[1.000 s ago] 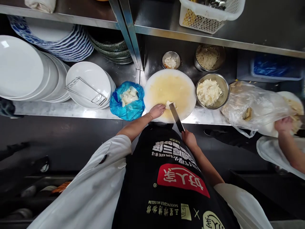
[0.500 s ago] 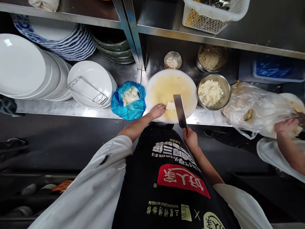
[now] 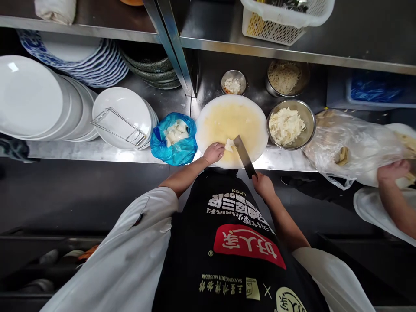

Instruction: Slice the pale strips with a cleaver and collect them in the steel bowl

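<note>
My right hand (image 3: pixel 263 185) is wrapped round the handle of a cleaver (image 3: pixel 244 156), whose broad blade slants up over the right side of a round cutting board (image 3: pixel 208 117). A small white piece of food (image 3: pixel 229 144), its exact kind unclear, lies on the board just left of the blade. My left hand (image 3: pixel 213 153) rests on the board with its fingertips against that piece, holding it. Left of the board sits a blue plastic bag (image 3: pixel 160 149) holding white food pieces (image 3: pixel 176 132). On the right, a metal bowl (image 3: pixel 310 125) contains pale sliced strips (image 3: pixel 286 126).
Behind the board stand a small bowl (image 3: pixel 233 82) and another metal bowl of shreds (image 3: pixel 283 78). Plate stacks (image 3: pixel 29 95) line the left, with a wire rack (image 3: pixel 118 125) on one. A shelf edge (image 3: pixel 276 51) runs overhead. A co-worker's hand (image 3: pixel 394 170) is beside a clear bag (image 3: pixel 357 143).
The cleaver blade has tilted further left, its tip lowering toward the white piece. The white piece looks more broken up. My left hand stays nearly in place.
</note>
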The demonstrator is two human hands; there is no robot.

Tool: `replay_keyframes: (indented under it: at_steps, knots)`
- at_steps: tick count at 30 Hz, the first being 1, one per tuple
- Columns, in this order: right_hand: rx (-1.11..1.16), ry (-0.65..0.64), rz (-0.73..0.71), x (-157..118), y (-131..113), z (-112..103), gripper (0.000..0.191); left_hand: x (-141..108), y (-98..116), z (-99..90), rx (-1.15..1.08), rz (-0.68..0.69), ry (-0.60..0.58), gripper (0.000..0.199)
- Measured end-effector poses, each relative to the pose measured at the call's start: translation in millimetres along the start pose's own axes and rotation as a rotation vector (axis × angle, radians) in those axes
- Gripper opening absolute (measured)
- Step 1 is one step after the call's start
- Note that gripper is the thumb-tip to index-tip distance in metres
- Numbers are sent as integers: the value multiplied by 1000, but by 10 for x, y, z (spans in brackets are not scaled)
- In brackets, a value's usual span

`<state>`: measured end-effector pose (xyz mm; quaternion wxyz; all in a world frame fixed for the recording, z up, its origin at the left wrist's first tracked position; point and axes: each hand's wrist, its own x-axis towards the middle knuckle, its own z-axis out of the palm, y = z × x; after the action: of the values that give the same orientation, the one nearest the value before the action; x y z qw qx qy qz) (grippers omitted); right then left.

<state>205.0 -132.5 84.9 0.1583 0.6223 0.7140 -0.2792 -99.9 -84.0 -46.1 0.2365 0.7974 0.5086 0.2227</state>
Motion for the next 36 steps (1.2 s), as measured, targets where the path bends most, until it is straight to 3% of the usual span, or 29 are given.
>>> replay_keyframes:
  at_steps: [2, 5, 8, 10, 14, 17, 21, 23, 25, 29, 32, 34, 36]
  knots:
    - [152, 54, -9, -40, 203, 5, 32, 14, 99, 45, -44, -106, 90, 25]
    - [553, 73, 62, -69, 513, 88, 38, 129, 328, 208, -85, -280, 239, 30]
    - [930, -33, 111, 44, 707, 240, 41, 377, 583, 451, -108, -359, 282, 42]
    - [1061, -122, 109, 168, 763, 330, 42, 574, 718, 605, -118, -410, 306, 45]
    - [1135, -264, 88, 388, 749, 391, 44, 885, 851, 755, -98, -489, 327, 45]
    - [1092, -339, 45, 514, 673, 340, 44, 999, 865, 727, -89, -488, 240, 48]
    - [1040, -377, 6, 621, 627, 201, 45, 1157, 894, 635, -196, -432, 319, 48]
    - [1066, -343, -10, 617, 677, 106, 44, 1365, 980, 602, -210, -379, 327, 49]
    - [1109, -263, 3, 587, 779, -15, 42, 1732, 1125, 602, -205, -282, 276, 48]
    - [1199, 51, 115, 619, 1075, -364, 34, 2823, 1387, 722, -285, -23, 181, 41]
    - [1043, 239, 198, 742, 1321, -683, 27, 3415, 1382, 777, -372, -81, 163, 33]
    - [800, 282, 230, 769, 1465, -862, 31, 3442, 1270, 689, -430, -142, 133, 28]
    - [533, 281, 223, 687, 1554, -978, 39, 3139, 1078, 463, -467, -170, 99, 24]
